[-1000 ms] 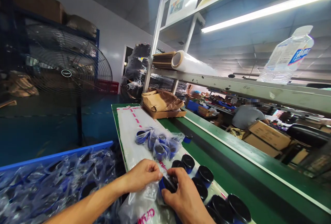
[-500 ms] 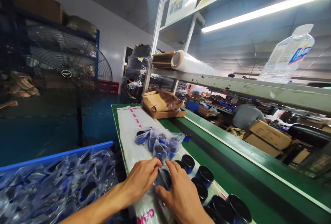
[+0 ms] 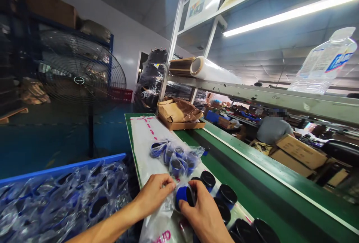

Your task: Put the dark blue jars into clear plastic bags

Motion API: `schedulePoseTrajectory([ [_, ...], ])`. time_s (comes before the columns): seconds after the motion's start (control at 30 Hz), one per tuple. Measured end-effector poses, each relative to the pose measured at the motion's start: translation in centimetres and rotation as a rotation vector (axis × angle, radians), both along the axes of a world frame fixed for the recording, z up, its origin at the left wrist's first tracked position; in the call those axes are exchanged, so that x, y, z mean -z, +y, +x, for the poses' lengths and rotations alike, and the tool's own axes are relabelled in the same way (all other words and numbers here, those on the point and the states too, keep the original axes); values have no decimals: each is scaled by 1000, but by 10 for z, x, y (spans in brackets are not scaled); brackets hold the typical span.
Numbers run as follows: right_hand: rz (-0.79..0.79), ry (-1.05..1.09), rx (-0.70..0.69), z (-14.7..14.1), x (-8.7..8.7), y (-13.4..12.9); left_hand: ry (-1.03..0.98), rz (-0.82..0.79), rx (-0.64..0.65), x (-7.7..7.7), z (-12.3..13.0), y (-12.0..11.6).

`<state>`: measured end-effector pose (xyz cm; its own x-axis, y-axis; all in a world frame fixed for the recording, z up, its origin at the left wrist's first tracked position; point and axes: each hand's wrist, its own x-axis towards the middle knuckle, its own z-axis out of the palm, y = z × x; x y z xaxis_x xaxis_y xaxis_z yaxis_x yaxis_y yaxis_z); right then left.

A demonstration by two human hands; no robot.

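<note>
A blue, round piece with a black end [image 3: 183,196] is between the thumb and fingers of my right hand [image 3: 204,210]. Thin clear plastic bag film shows around it. My left hand [image 3: 155,191] has thumb and forefinger pinched together on the bag's edge, left of the piece. Just beyond my hands lies a cluster of similar pieces in clear bags [image 3: 177,157]. To the right of my right hand stand several unbagged black-topped blue pieces [image 3: 227,195], on the edge of the white printed sheet [image 3: 141,132].
At left, a blue crate [image 3: 84,163] holds many bagged pieces. A green belt [image 3: 232,172] runs along the right. A cardboard tray with brown paper [image 3: 181,112] sits at the far end. Overhead, a shelf [image 3: 252,89] carries a film roll and bottle. A fan [image 3: 81,80] stands left.
My right hand has turned the piece so that its blue side shows between thumb and fingers. My left hand stays beside it. The view has shifted slightly.
</note>
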<state>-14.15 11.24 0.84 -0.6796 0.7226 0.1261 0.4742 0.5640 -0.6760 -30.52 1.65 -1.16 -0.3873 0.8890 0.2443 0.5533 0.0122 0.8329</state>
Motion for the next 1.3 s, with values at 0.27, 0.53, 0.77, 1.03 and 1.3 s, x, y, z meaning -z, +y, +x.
schedulePoseTrajectory([
  [0.27, -16, 79, 48, 3, 6, 0, -179, 30, -4, 0, 11, -8],
  [0.53, -11, 51, 57, 6, 6, -1, -157, 13, 12, 2, 8, -9],
  [0.77, 140, -77, 146, -2, 3, -11, -146, 92, -74, 3, 17, -11],
  [1.03, 76, 45, 46, 0, 11, -5, -269, 153, -179, 7, 13, -6],
  [1.3, -49, 84, -117, 5, 9, -4, -378, -34, 160, 1, -7, -2],
])
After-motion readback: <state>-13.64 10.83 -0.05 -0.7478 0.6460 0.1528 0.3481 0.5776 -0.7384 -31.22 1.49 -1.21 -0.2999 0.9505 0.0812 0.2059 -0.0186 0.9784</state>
